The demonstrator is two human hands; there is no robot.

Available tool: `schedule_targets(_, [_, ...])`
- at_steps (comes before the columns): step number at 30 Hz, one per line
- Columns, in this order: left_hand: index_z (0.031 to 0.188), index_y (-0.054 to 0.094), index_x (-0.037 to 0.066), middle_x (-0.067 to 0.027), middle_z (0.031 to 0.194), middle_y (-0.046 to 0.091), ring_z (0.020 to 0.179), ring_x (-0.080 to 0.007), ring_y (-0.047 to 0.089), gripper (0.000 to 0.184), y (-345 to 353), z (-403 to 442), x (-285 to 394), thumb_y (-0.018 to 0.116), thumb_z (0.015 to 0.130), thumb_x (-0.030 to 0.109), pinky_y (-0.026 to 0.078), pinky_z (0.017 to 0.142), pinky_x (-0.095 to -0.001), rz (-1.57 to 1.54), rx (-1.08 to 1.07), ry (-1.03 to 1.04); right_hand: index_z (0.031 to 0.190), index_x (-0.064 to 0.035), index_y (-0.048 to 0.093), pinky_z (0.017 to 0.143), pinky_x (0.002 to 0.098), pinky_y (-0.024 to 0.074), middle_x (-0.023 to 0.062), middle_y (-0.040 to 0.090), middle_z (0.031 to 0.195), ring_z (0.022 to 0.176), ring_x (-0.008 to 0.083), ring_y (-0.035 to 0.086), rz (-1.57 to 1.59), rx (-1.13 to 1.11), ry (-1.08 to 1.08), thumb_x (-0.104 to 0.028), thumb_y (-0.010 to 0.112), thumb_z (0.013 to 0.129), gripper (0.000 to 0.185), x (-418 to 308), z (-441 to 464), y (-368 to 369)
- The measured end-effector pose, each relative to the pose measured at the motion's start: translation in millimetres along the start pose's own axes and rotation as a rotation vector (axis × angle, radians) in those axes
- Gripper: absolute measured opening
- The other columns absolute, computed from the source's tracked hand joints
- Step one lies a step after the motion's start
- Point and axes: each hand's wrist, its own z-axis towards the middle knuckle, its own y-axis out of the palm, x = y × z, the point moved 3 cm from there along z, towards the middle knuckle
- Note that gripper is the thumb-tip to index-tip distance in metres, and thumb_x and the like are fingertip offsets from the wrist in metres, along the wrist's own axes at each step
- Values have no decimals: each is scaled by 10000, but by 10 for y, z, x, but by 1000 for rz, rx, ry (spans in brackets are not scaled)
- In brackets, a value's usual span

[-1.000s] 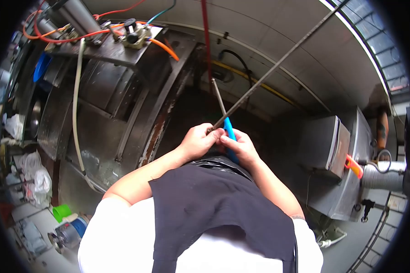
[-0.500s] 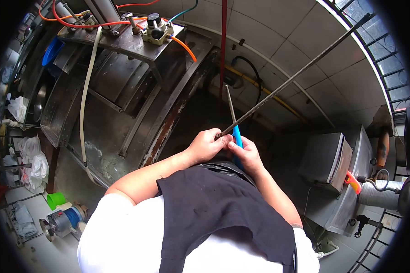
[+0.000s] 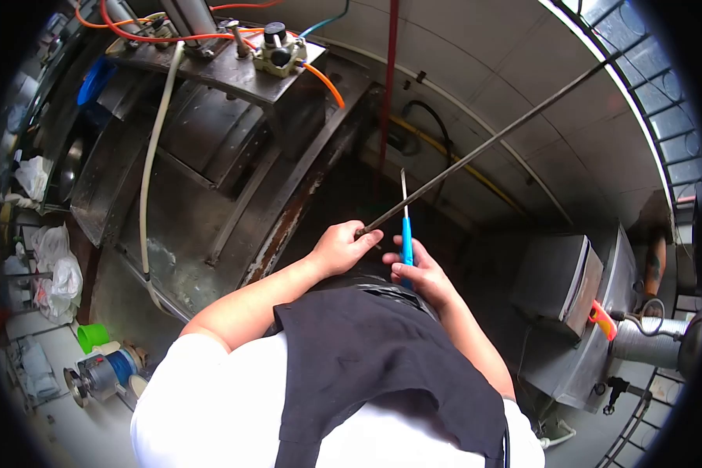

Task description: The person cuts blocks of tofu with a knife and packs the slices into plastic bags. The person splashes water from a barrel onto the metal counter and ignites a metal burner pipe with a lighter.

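My left hand (image 3: 343, 248) is closed around the lower end of a long thin metal rod (image 3: 483, 148). That rod slants up to the right, its far end near the window bars. In my right hand (image 3: 427, 274) is a screwdriver (image 3: 407, 240) with a blue handle, held nearly upright. Its thin metal shaft points away from me and passes close to the rod; whether they touch I cannot tell. The two hands are a short distance apart in front of my black apron (image 3: 382, 351). Part of the blue handle is hidden by my fingers.
A metal machine (image 3: 203, 179) with air hoses and a regulator (image 3: 277, 53) stands at the left. To the right is a grey metal box (image 3: 550, 269), with an orange-red lighter-like object (image 3: 603, 320) beside it. A tiled wall (image 3: 476, 78) rises ahead.
My hands have moved apart. The left hand went slightly left with the rod's end, and the screwdriver has turned more upright and dropped away from the rod's lower end.
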Motion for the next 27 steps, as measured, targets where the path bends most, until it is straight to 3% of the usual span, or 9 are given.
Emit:
schedule_targets(4, [865, 726, -5, -232, 773, 712, 752, -412, 712, 592, -293, -225, -556, 701, 952, 580, 528, 677, -468, 295, 128, -141, 1403, -66, 556, 652, 271, 484, 4, 620, 910, 729, 98, 576, -223, 283, -2, -256, 786, 952, 540, 125, 55, -456])
schedule_targets(8, [822, 718, -8, -247, 776, 709, 781, -437, 713, 634, -433, -621, -778, 682, 937, 615, 533, 686, -508, 379, 104, -233, 1395, -33, 623, 928, 337, 535, 108, 722, 1113, 1012, 166, 665, -809, 691, -363, -298, 718, 997, 487, -380, -76, -1313])
schedule_targets(9, [813, 711, -5, -253, 804, 717, 813, -452, 714, 644, -418, -684, -836, 665, 938, 625, 543, 712, -526, 388, 92, -246, 1400, -35, 623, 945, 346, 539, 140, 736, 1149, 1036, 184, 689, -855, 761, -411, -286, 712, 1004, 477, -648, -205, -1371])
schedule_targets(11, [808, 719, 1, -265, 796, 710, 814, -472, 707, 602, -376, -772, -950, 641, 965, 577, 540, 704, -542, 416, 106, -219, 1403, -58, 624, 947, 420, 560, 212, 719, 1232, 1094, 353, 719, -1146, 849, -705, -265, 720, 991, 471, -1068, -370, -1611])
schedule_targets(13, [836, 728, -5, -279, 810, 703, 822, -481, 704, 558, -341, -810, -893, 642, 961, 532, 537, 708, -543, 404, 101, -263, 1348, -100, 628, 895, 499, 564, 203, 709, 1143, 1063, 431, 684, -1418, 1002, -638, -304, 740, 967, 447, -1467, -606, -1564])
schedule_targets(17, [809, 715, 0, -271, 751, 679, 771, -484, 691, 499, -261, -840, -972, 681, 951, 477, 517, 664, -530, 383, 183, -278, 1201, -145, 652, 826, 555, 567, 196, 723, 988, 964, 446, 701, -1422, 1196, -497, -280, 700, 946, 291, -1761, -723, -1815])
schedule_targets(21, [850, 721, 13, -248, 745, 676, 738, -450, 684, 478, -277, -860, -1054, 695, 962, 477, 500, 659, -507, 362, 162, -336, 1197, -106, 641, 843, 558, 567, 210, 728, 1003, 972, 453, 700, -1323, 1219, -764, -292, 747, 920, 351, -1748, -710, -1915])
schedule_targets(25, [878, 725, -9, -249, 773, 693, 767, -439, 700, 483, -292, -840, -945, 692, 970, 463, 516, 689, -498, 405, 143, -366, 1193, -98, 646, 856, 544, 569, 211, 725, 1004, 980, 444, 701, -1255, 1251, -581, -272, 756, 909, 350, -1796, -760, -1994])
schedule_targets(27, [892, 726, -20, -247, 781, 700, 774, -433, 706, 485, -308, -818, -887, 691, 976, 455, 522, 699, -492, 409, 118, -372, 1158, -105, 652, 847, 544, 571, 207, 717, 974, 954, 445, 700, -1259, 1278, -688, -246, 738, 915, 294, -1812, -812, -1976])
